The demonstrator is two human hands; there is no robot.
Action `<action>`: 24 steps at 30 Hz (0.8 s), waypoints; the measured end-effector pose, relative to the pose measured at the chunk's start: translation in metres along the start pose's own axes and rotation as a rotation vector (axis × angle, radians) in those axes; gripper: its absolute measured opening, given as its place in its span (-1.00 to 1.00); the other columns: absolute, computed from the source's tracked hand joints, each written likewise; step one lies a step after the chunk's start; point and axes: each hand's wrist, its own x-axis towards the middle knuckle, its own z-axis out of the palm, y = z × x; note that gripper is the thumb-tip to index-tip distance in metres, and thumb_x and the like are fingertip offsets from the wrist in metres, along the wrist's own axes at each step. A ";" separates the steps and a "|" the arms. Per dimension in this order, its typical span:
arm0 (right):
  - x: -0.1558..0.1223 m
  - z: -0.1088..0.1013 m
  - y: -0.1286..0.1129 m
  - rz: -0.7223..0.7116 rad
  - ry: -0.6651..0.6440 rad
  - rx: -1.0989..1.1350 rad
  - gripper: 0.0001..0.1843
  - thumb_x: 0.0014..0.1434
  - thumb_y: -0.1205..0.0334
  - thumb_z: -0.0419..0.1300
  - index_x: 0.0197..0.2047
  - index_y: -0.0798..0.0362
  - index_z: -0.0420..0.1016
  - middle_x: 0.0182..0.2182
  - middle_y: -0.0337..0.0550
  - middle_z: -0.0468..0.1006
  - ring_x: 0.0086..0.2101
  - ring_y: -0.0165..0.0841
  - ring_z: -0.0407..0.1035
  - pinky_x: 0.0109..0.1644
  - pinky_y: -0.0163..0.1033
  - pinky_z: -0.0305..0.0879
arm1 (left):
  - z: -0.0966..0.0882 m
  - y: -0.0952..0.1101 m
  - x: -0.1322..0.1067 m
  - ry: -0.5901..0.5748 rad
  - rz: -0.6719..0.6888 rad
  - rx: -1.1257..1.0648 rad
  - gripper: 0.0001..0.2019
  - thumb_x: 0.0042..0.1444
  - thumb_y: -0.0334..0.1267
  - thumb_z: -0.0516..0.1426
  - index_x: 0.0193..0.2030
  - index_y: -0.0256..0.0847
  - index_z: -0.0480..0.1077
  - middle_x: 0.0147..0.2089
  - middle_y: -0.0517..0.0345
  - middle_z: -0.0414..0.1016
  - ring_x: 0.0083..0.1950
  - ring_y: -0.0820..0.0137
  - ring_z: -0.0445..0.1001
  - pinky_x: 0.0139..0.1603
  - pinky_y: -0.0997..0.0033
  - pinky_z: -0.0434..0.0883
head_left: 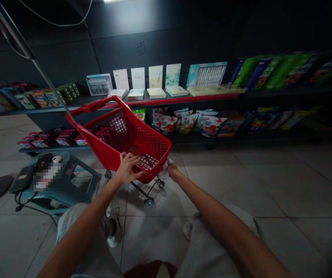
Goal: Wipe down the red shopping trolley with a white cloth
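A red plastic mesh shopping basket (125,135) on a small wheeled frame (147,191) stands just in front of my knees. My left hand (127,168) curls over the basket's near rim, with fingers resting on the mesh. My right hand (173,172) is at the basket's right corner and pinches a crumpled white cloth or tissue (163,170) against the red plastic. The basket's far end carries a long red handle (92,106). Its lower frame is partly hidden by the basket.
Low dark shelves (166,98) with cards, paint sets and snack bags run along the back. A teal plastic stool (61,185) with a phone and a mouse stands to the left. A thin metal pole (32,60) crosses the upper left. My legs (209,247) lie below on the tiled floor (284,193).
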 end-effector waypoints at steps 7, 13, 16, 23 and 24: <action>0.027 -0.011 -0.035 -0.038 0.177 0.127 -0.64 0.17 0.13 0.16 -0.01 0.08 0.52 -0.21 -0.12 0.65 -0.22 -0.31 0.55 -0.17 -0.30 0.46 | -0.005 -0.002 -0.001 -0.017 0.001 -0.025 -0.68 0.12 0.07 0.26 -0.37 -0.11 0.35 -0.29 0.12 0.51 -0.01 0.16 0.37 0.26 -0.06 0.10; 0.041 -0.024 -0.082 -0.561 0.158 -0.274 -0.55 0.14 0.26 0.17 0.11 0.11 0.49 0.04 0.04 0.56 0.02 -0.19 0.45 0.19 -0.12 0.36 | -0.009 -0.001 -0.009 -0.009 0.025 -0.127 -0.60 0.26 0.16 0.14 -0.39 -0.12 0.39 -0.33 0.15 0.49 -0.02 0.22 0.38 0.27 -0.03 0.07; 0.031 -0.012 -0.094 -0.712 0.061 -0.652 -0.59 0.12 0.35 0.19 0.07 0.11 0.49 0.03 0.09 0.48 0.04 -0.11 0.37 0.22 -0.02 0.31 | -0.016 0.000 -0.018 -0.009 0.000 -0.145 -0.55 0.33 0.12 0.07 -0.47 -0.13 0.36 -0.39 0.16 0.45 -0.04 0.25 0.38 0.26 -0.01 0.07; 0.016 0.032 -0.113 -0.801 -0.006 -0.997 -0.59 0.25 0.44 0.11 0.17 0.11 0.38 0.05 0.14 0.39 0.04 -0.06 0.29 0.14 0.00 0.33 | -0.031 -0.004 -0.032 -0.029 -0.024 -0.191 -0.53 0.30 0.03 0.10 -0.59 -0.16 0.26 -0.48 0.17 0.39 -0.14 0.27 0.38 0.21 0.00 0.11; 0.018 0.037 -0.116 -0.803 -0.003 -1.019 -0.59 0.26 0.45 0.09 0.18 0.11 0.38 0.05 0.15 0.39 0.05 -0.06 0.28 0.13 -0.01 0.34 | -0.031 -0.005 -0.033 -0.026 -0.018 -0.200 -0.54 0.27 0.00 0.10 -0.60 -0.16 0.25 -0.49 0.17 0.38 -0.15 0.27 0.37 0.20 0.00 0.11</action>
